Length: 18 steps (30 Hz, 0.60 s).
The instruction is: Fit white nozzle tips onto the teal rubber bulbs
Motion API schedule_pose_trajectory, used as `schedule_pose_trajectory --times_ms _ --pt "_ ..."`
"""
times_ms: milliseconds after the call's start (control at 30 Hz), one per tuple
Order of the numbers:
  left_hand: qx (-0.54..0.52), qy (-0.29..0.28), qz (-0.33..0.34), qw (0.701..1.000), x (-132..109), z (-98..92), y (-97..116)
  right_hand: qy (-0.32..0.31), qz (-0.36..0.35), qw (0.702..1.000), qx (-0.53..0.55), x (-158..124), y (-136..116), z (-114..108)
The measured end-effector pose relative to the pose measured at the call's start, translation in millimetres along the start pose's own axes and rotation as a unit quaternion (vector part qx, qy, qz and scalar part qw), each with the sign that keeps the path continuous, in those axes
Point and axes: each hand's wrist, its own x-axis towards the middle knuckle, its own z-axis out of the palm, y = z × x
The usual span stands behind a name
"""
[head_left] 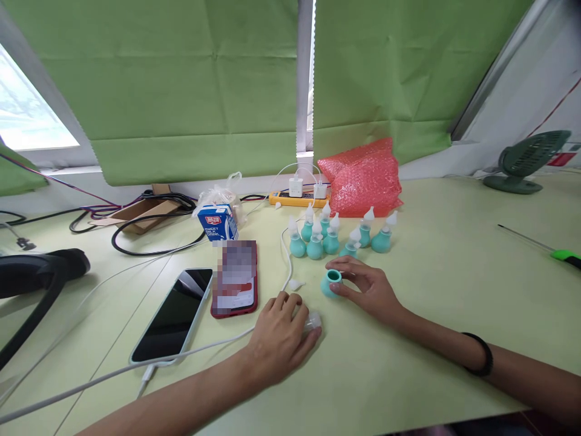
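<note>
The left hand (280, 336) is resting on the desk (436, 260) — a white tip (296, 284) is lying just beyond its fingers — and is gripping a partly hidden clear piece (313, 320). Further right, an open teal bulb (327, 287) is standing between the two separated hands, with the right hand (370, 287) pinching it between thumb and fingers.

The blue carton (219, 225) reads "SWEET MILK DRINK" in white

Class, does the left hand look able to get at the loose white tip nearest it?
Probably yes: the white tip lies just beyond the left hand, with nothing visible blocking it, though the clear piece in hand may need putting down first.
</note>
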Motion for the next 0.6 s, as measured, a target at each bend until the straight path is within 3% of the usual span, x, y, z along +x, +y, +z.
schedule_pose_trajectory --times_ms 367,600 --pt "-0.024 0.082 0.018 0.996 -0.1 2.1 -1.5 -0.042 0.012 0.989 -0.138 -1.7 4.8 1.4" --pt "-0.026 0.085 0.033 0.996 0.1 3.8 -1.5 0.011 -0.087 0.977 -0.194 -2.3 -3.7 1.0"
